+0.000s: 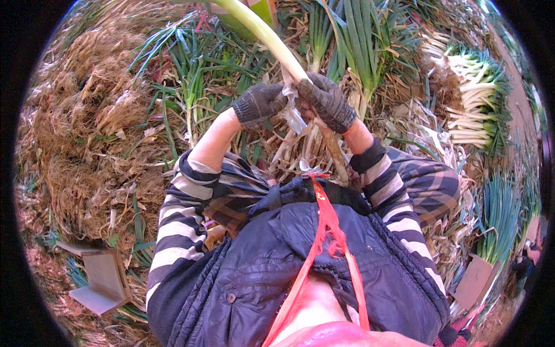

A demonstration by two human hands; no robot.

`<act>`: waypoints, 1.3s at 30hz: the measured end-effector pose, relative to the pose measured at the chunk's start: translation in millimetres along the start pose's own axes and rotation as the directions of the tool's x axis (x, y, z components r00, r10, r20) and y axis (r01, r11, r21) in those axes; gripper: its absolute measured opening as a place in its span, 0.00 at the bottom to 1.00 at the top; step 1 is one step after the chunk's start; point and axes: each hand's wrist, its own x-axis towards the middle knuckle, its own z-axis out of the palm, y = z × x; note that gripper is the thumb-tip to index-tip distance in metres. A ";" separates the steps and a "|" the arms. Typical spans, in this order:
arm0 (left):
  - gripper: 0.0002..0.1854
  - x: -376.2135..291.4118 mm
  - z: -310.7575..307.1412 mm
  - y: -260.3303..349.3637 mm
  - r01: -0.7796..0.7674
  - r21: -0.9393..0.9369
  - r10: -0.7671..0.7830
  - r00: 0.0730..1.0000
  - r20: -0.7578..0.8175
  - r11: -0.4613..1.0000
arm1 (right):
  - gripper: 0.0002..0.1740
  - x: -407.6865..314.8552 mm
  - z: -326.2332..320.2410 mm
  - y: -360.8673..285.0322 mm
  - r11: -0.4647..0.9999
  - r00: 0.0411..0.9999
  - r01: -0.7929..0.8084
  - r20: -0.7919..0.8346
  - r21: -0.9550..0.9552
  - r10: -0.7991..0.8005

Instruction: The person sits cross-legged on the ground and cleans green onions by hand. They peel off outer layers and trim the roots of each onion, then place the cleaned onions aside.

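Note:
My right hand [327, 102], in a dark knit glove, is closed around the shaft of a long green onion [277, 43]. The pale shaft runs up towards the top left. Its browner lower end hangs below the hand towards my lap. My left hand [262, 102], gloved alike, pinches a loose strip of whitish outer skin [295, 119] beside the shaft. Its fingertips are partly hidden. Dry stripped leaves and stalks [303, 149] lie under both hands, between my crossed legs.
At left rises a big heap of fibrous roots [95, 143]. Unpeeled green onions [360, 47] lie ahead, with more [190, 73] ahead left. Rows of cleaned white-stemmed onions [472, 99] lie at right. Wooden stands are at lower left [102, 277] and lower right [472, 282].

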 end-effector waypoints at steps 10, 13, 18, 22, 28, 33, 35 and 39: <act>0.12 9.1 -42.3 -60.4 0.403 0.099 -0.379 0.905 -0.195 0.910 | 0.15 0.2 -2.0 5.3 0.462 0.827 0.400 0.094 -0.792 -0.555; 0.12 18.5 -61.1 -55.8 0.248 -0.612 -0.611 0.613 -0.501 0.751 | 0.16 0.3 3.7 6.0 0.347 0.847 0.286 0.067 -0.893 -0.527; 0.12 23.1 -45.0 -27.8 -0.030 -0.773 -0.600 0.612 -0.516 0.634 | 0.18 3.9 20.3 10.6 -0.020 0.824 0.240 0.215 -0.970 -0.523; 0.11 22.9 -37.3 -24.7 -0.056 -0.695 -0.554 0.559 -0.617 0.717 | 0.11 13.7 15.8 17.5 -0.176 0.858 0.258 0.309 -0.950 -0.411; 0.09 12.7 -74.6 -48.5 -0.301 -0.723 -0.542 0.502 -0.674 0.621 | 0.06 -46.9 -42.2 57.6 -0.379 0.897 0.344 0.420 -0.859 -0.136; 0.16 5.4 -86.3 -62.4 -0.351 -0.701 -0.497 0.515 -0.699 0.621 | 0.16 -71.7 -66.5 57.3 -0.212 0.929 0.108 0.022 -0.971 0.369; 0.17 9.8 -79.3 -63.2 -0.357 -0.696 -0.463 0.549 -0.696 0.623 | 0.25 -48.0 -54.4 39.9 0.113 0.988 0.146 0.140 -0.983 -0.057; 0.16 17.7 -69.9 -51.0 -0.319 -0.723 -0.358 0.704 -0.614 0.613 | 0.31 32.2 1.0 15.6 0.350 0.935 0.151 0.018 -0.924 -0.355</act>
